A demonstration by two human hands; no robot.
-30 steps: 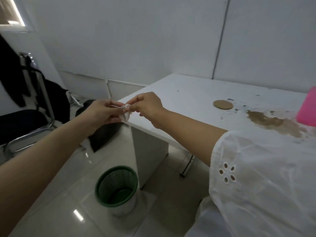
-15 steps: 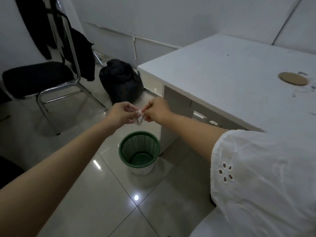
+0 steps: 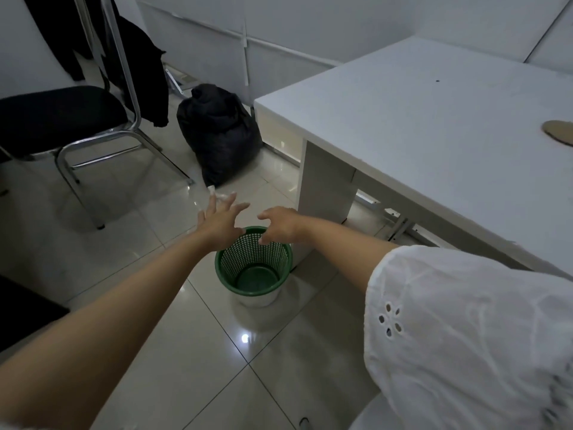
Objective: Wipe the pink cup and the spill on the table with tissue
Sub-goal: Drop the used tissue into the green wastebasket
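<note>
While over green bin (image 3: 253, 264), left hand (image 3: 220, 223), right hand (image 3: 280, 225), fingers spread, empty.

The floor (image 3: 93, 259) tiles are looking glossy, reflecting light spots. The green bin (image 3: 254, 268) is showing perforated plastic mesh walls with a smooth base. The chair (image 3: 62, 125) is pairing shiny chromed metal tubing with a matt black cloth seat. The counter (image 3: 418, 135) is appearing matt white and smooth. The sleeve (image 3: 465, 321) is showing thin white eyelet cloth.

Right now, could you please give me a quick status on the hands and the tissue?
Left hand open, fingers spread. Right hand open over the green bin. Small white scrap, maybe tissue, by left fingertips; blurred. Bin looks empty. Cup and spill out of view.
</note>
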